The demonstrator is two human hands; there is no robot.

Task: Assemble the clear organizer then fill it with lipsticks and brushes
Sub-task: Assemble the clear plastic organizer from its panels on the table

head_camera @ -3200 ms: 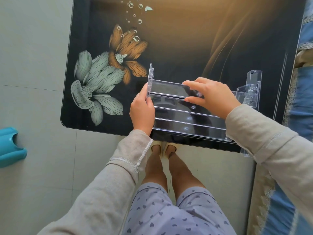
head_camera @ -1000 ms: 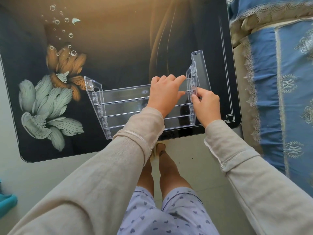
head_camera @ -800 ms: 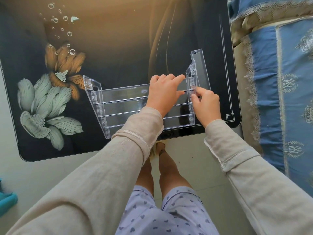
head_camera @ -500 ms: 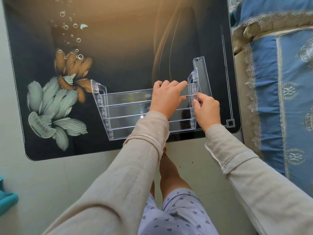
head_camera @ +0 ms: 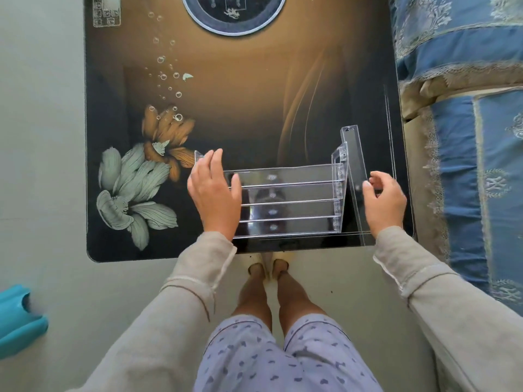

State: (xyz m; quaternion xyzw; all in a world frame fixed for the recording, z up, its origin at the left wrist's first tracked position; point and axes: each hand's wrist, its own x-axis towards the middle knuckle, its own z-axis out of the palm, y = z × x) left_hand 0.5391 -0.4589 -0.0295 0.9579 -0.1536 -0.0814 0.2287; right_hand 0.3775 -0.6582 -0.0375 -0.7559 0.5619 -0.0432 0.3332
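We note clear organizer (head_camera: 285, 202) at near table (head_camera: 254, 108) edge. Left hand (head_camera: 215, 193) flat, fingers spread, over its left end. Right hand (head_camera: 385, 200) pinches right side panel (head_camera: 355, 165).

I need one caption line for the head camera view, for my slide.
Left hand and right hand flank a clear plastic tiered organizer on a dark floral glass table.

Organizer (head_camera: 285, 205) clear glossy plastic; surface (head_camera: 240, 108) glossy printed glass; sleeves (head_camera: 198, 267) matt knit cloth; bedspread (head_camera: 467, 137) lace-trimmed fabric.
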